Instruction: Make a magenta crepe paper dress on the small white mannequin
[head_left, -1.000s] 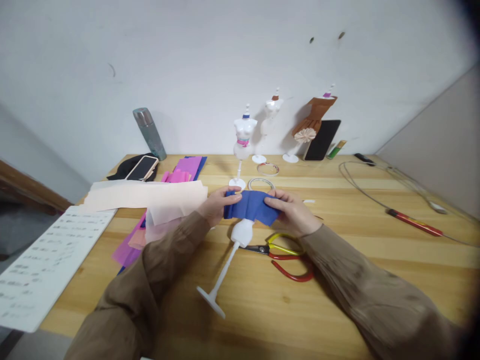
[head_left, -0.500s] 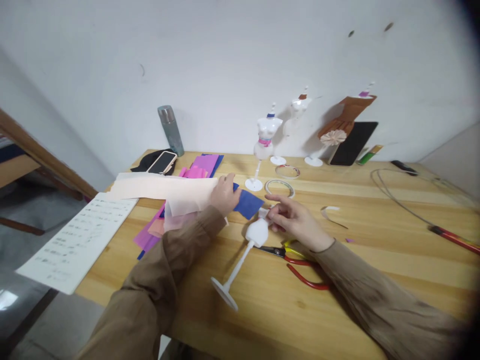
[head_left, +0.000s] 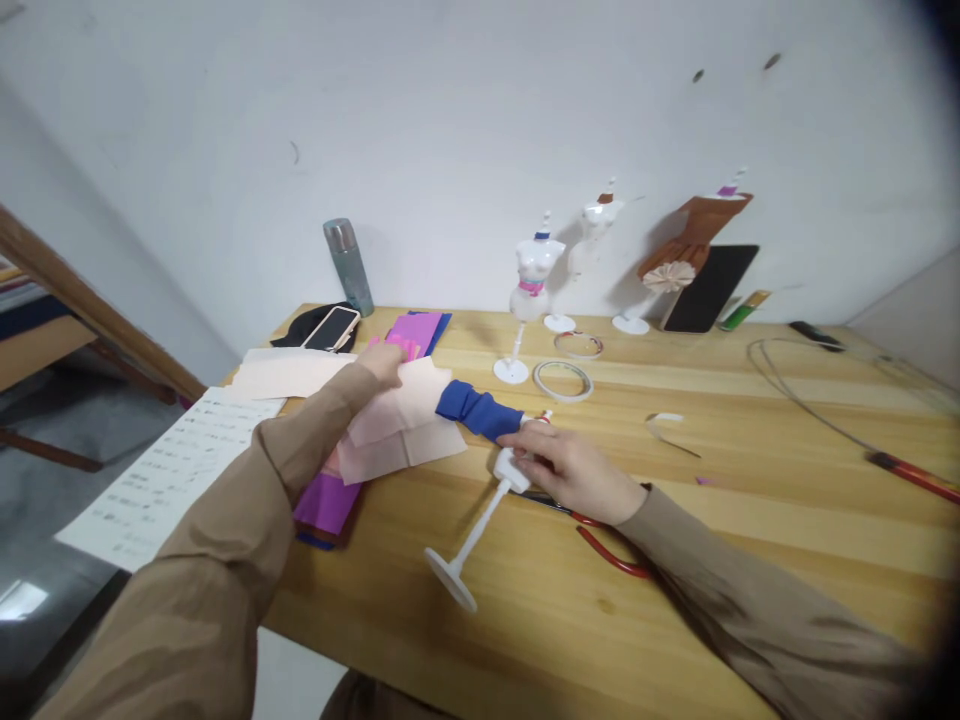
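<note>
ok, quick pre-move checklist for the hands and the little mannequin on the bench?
1. Right hand on the lying mannequin: ok, fingers rest on its body.
2. Mannequin stand free of clutter: ok, bare wood around the base.
3. Blue cloth within reach: ok, bunched beside the mannequin's top; whether it is attached, cannot tell.
4. Left hand grip: cannot tell, it lies on the cream and pink sheets, fingers partly hidden.
5. Scissors out of the way: not ok, they lie under the right wrist.
6. Tape ring reachable: ok, flat on the table behind the cloth.
</note>
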